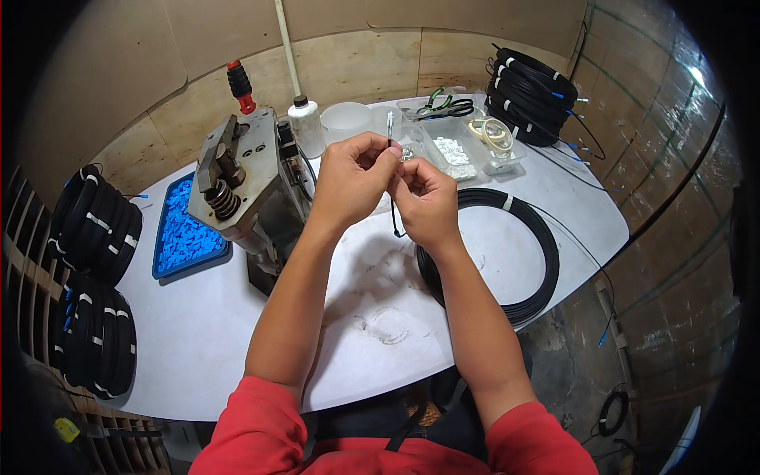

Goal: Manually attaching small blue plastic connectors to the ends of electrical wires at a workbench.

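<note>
Above the middle of the table, my two hands meet around a thin black cable (392, 210). A small white connector (390, 119) stands upright from its end, just above my fingers. My left hand (350, 176) pinches the cable below the connector with thumb and forefinger. Close against it, my right hand (428, 207) is closed with its fingertips on the same cable, whose short loop hangs below. The exact grip point is hidden by the fingers. A large coil of black cable (546, 237) lies beside my right forearm, tied with a white band.
A metal hand press (252, 170) stands left of my hands, next to a blue tray (158, 265) of blue connector parts. Behind are a bottle (305, 127), clear bins (480, 173) with white parts, and pliers (447, 108). Cable coils (529, 95) are stacked at back right and left.
</note>
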{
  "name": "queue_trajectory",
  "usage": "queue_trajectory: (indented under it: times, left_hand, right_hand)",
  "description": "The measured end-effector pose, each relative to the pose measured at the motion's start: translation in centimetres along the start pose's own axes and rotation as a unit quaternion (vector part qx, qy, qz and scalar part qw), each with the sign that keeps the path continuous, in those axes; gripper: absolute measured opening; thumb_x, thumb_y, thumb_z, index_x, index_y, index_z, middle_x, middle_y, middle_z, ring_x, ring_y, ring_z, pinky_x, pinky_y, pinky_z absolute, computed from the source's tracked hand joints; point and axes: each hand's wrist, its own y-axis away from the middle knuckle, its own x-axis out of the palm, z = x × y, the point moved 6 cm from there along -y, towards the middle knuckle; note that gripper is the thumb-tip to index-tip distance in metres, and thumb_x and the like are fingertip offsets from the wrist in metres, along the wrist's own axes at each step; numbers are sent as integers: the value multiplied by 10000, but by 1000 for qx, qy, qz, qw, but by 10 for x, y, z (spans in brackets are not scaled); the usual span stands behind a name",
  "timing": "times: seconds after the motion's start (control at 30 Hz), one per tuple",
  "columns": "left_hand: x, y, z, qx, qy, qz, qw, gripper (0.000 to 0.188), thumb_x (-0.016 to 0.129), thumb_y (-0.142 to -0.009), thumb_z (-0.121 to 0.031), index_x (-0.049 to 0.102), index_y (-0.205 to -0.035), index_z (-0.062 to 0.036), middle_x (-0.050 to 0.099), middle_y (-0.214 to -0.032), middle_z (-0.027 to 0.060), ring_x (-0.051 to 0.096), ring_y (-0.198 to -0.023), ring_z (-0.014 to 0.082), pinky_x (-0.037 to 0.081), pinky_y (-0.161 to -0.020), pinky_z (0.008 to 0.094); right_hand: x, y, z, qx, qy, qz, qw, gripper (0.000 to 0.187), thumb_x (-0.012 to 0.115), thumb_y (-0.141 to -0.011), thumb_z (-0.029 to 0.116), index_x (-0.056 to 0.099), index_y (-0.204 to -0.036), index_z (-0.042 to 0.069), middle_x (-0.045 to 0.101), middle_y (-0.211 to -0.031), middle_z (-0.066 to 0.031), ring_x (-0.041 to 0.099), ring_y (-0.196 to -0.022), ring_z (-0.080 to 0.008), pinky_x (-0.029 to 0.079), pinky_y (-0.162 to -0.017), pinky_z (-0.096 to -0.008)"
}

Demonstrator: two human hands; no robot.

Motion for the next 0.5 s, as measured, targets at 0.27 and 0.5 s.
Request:
queue_trajectory:
  times: [0.27,0.5]
  left_hand:
    - [-4,-1,5,0,6,-16,1000,186,666,-836,-122,671,-850,64,682,-706,92,617,-627,98,506,-595,248]
    - [-7,-3,6,-7,25,-25,999,195,711,-812,-111,675,-871,71,693,-731,108,636,-645,112,520,-608,258]
  right_hand:
    - [0,1,5,2,15,5,1000,89,673,-871,101,640,-837,26,659,-700,-6,567,-623,-31,467,-589,-208]
    - [-2,0,2,20,3,8,1000,113,675,-876,123,643,-841,21,670,-729,-16,590,-649,-44,480,-602,-211]
